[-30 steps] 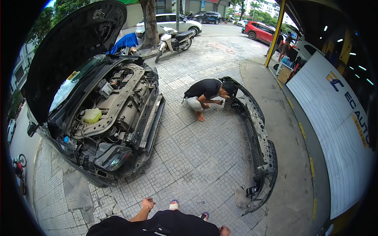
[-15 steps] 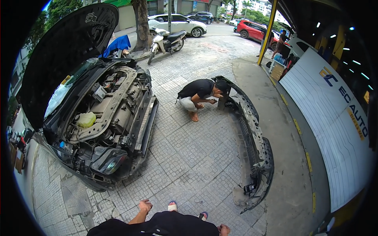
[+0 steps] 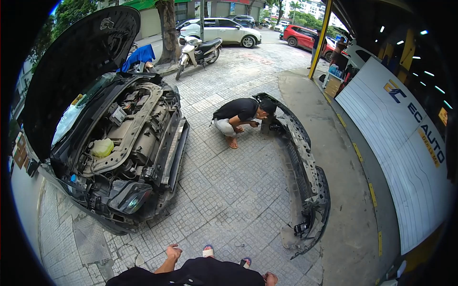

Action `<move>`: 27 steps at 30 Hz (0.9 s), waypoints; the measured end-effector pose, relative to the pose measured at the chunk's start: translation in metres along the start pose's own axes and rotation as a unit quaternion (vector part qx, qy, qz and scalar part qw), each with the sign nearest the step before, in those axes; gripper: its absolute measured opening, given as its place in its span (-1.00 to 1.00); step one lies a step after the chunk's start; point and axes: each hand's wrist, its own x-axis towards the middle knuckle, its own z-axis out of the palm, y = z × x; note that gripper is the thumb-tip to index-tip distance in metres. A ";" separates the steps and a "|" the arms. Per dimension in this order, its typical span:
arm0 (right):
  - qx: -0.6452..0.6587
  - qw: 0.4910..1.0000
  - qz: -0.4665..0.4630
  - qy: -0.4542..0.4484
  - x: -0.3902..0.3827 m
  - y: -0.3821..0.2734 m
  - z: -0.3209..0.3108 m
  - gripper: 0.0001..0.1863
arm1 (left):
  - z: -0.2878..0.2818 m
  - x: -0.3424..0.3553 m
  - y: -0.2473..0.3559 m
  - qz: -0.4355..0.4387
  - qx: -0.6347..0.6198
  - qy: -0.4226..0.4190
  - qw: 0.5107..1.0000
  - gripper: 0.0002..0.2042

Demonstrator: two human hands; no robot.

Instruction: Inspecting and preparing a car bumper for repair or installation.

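Nearer than the hood-up car (image 3: 129, 157), the right hand (image 3: 270, 279) shows too little to tell its grip and the left hand (image 3: 173, 252) looks empty, fingers loosely parted, while right of the car rests the detached bumper (image 3: 312, 180), probably best steadied at both ends, beside a crouching co-worker (image 3: 240, 110).

A dark car (image 3: 129, 133) and a loose bumper (image 3: 313, 186) on the tiled pavement (image 3: 224, 190)

The car stands toward the pavement's left edge, its hood (image 3: 78, 66) raised high and its engine bay bare and dusty. A headlight (image 3: 131, 198) sits at its near front corner. Well apart from it, the long black bumper curves along the pavement's right edge, a pale strip with holes running along it.
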 end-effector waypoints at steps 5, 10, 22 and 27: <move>-0.007 1.000 0.005 0.002 0.004 0.002 0.002 -0.74 | 0.002 -0.003 0.006 0.003 0.010 0.002 1.000 -0.61; 0.015 1.000 -0.001 0.012 0.033 0.018 -0.011 -0.74 | 0.006 -0.017 0.030 0.007 0.025 0.019 0.999 -0.65; 0.024 0.999 0.002 0.034 0.019 0.011 -0.009 -0.69 | 0.017 -0.004 0.028 0.056 0.073 0.004 0.996 -0.26; 0.010 1.000 0.009 0.021 0.004 0.001 -0.003 -0.68 | 0.015 0.013 0.014 0.041 0.005 0.017 0.999 -0.33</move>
